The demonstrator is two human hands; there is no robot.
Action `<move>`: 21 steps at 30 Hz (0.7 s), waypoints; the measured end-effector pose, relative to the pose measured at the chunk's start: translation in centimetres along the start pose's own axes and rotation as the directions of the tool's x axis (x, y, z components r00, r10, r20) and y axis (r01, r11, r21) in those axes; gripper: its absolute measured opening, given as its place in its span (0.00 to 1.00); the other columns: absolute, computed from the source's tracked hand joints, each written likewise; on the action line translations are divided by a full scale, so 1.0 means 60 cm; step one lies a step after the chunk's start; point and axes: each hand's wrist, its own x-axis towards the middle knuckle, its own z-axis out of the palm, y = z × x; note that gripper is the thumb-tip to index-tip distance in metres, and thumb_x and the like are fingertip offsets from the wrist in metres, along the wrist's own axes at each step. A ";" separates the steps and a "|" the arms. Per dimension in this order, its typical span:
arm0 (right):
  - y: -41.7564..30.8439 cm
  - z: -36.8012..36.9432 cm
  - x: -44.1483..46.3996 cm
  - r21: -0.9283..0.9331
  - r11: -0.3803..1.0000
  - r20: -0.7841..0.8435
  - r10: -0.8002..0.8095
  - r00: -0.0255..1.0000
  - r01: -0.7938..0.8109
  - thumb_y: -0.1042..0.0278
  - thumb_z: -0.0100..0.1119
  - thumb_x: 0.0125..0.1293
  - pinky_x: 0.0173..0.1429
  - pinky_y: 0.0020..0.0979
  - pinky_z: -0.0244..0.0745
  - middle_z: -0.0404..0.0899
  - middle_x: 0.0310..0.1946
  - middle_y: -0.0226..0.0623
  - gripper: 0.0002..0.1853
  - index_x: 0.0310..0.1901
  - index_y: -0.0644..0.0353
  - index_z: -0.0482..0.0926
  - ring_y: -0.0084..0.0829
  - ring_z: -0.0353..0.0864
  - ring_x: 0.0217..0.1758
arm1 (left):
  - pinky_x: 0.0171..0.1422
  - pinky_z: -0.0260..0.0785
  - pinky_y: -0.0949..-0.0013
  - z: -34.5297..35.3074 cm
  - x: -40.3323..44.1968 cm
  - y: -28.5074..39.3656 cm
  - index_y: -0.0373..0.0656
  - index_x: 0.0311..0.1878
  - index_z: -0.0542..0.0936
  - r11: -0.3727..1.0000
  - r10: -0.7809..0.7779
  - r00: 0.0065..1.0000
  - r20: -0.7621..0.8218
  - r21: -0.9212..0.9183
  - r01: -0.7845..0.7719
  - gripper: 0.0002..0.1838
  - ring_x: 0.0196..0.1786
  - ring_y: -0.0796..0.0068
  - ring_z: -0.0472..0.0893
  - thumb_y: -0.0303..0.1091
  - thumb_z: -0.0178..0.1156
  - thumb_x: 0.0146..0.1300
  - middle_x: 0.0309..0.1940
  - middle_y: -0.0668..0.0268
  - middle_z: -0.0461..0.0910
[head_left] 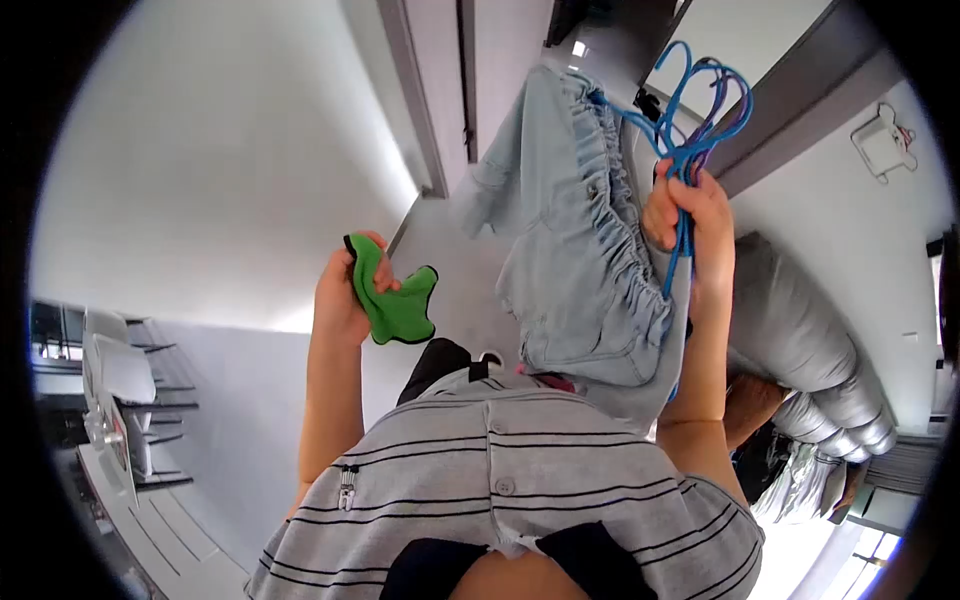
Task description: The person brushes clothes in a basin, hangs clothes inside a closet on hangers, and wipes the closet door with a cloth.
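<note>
My left hand [338,300] is closed around a green cloth [405,312] with black edging, and one end of it hangs loose beyond my fingers. My right hand [700,215] grips a bunch of clothes hangers [690,135], mostly blue with some purple, just below their hooks. From one of these hangs a light-blue denim garment [570,240] with a ruffled, gathered edge, to the left of my right hand. A pale grey strip of fabric shows along its right side; whether it is a separate piece, I cannot tell.
A grey padded sofa [790,310] is on the right, with clothes [790,465] piled near it. White chairs [125,370] and a table [115,450] stand at far left. A white wall [230,170] and a door frame [420,120] are ahead.
</note>
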 end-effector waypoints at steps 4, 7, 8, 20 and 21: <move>-0.010 0.000 0.007 0.012 1.000 -0.032 0.004 0.999 -0.004 0.72 0.49 0.63 0.23 0.22 0.58 0.66 0.18 0.31 0.12 0.45 0.69 0.70 0.20 0.64 0.17 | 0.34 0.60 0.68 0.006 0.001 0.010 0.41 0.39 0.73 0.996 -0.086 0.995 -0.056 0.020 0.088 0.14 0.24 0.75 0.62 0.35 0.38 0.61 0.18 0.69 0.62; -0.011 -0.007 0.011 0.049 0.999 -0.018 0.010 1.000 -0.009 0.72 0.49 0.62 0.23 0.22 0.58 0.66 0.18 0.31 0.11 0.45 0.69 0.71 0.20 0.64 0.17 | 0.33 0.60 0.68 -0.020 -0.003 0.009 0.41 0.38 0.73 0.990 -0.140 0.977 -0.159 0.011 0.143 0.13 0.23 0.76 0.61 0.35 0.39 0.60 0.18 0.69 0.61; -0.013 -0.007 0.011 0.064 0.998 -0.019 0.017 1.000 -0.015 0.72 0.49 0.62 0.23 0.22 0.58 0.66 0.18 0.31 0.12 0.45 0.69 0.71 0.20 0.64 0.17 | 0.33 0.60 0.68 -0.032 -0.006 0.011 0.41 0.38 0.73 0.988 -0.150 0.975 -0.163 0.012 0.155 0.13 0.22 0.76 0.61 0.36 0.40 0.61 0.18 0.70 0.62; -0.008 0.015 0.034 -0.091 0.991 -0.123 0.090 0.988 -0.102 0.72 0.51 0.62 0.21 0.21 0.60 0.70 0.18 0.33 0.11 0.43 0.67 0.73 0.21 0.67 0.16 | 0.35 0.64 0.66 -0.025 0.033 -0.036 0.38 0.42 0.72 0.975 -0.203 0.967 -0.151 -0.126 0.185 0.15 0.26 0.75 0.64 0.38 0.39 0.64 0.22 0.68 0.64; -0.008 0.014 0.030 -0.106 0.989 -0.128 0.093 0.987 -0.107 0.72 0.51 0.62 0.21 0.21 0.59 0.70 0.17 0.33 0.11 0.43 0.67 0.73 0.21 0.67 0.16 | 0.34 0.63 0.67 -0.011 0.029 -0.047 0.38 0.44 0.72 0.970 -0.200 0.974 -0.104 -0.162 0.182 0.16 0.26 0.75 0.64 0.37 0.39 0.63 0.22 0.68 0.64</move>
